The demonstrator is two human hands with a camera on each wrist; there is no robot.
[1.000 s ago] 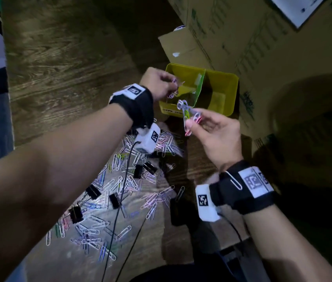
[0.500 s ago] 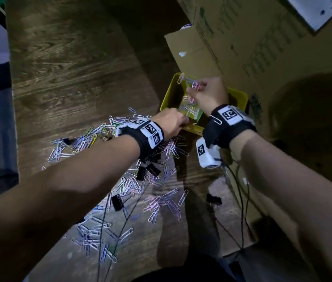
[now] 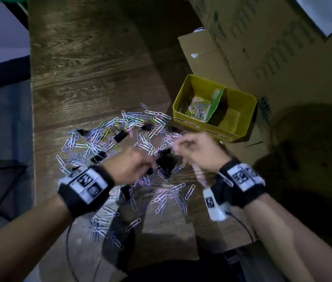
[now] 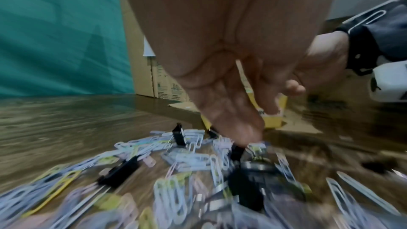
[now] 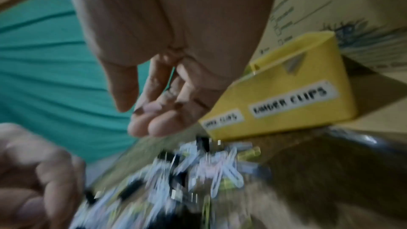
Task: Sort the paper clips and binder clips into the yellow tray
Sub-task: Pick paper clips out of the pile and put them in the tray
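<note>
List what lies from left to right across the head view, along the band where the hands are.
Left hand → black binder clips between the hands → right hand → yellow tray, its front corner past the right hand, paper clips in its left compartment.

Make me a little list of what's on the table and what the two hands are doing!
Tray: yellow tray, two compartments, green divider
Left compartment: paper clips
Right compartment: no clips seen
Table: scattered paper clip pile, black binder clips
Left hand: reaching into the pile, grip unclear
Right hand: over the pile, holds nothing visible
Behind the tray: cardboard boxes
</note>
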